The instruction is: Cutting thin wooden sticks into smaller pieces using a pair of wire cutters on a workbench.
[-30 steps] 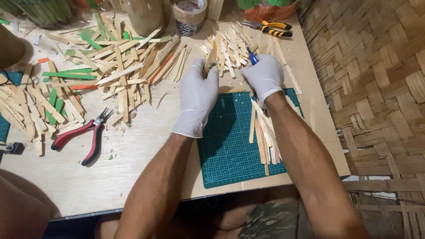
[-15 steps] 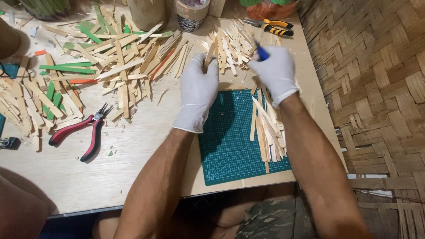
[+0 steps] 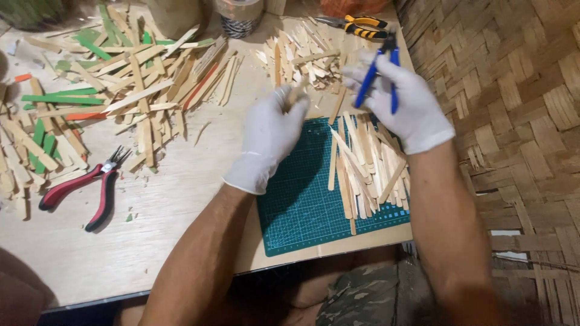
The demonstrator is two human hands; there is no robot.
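Plywood table (image 3: 181,199) beside woven wall (image 3: 513,90), green mat (image 3: 302,205).

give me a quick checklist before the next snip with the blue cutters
1. Left hand has a grip on the wooden stick: ok, pinched at the fingers.
2. Right hand holds the blue-handled cutters: ok.
3. Cutter blades lined up on the stick: cannot tell, the tip is hidden among the scraps.
4. Fingers out of the blades' way: cannot tell.
5. Green cutting mat has bare room under the hands: ok; cut sticks fill only its right part.
6. Red-handled pliers out of the way: ok, off to the left.
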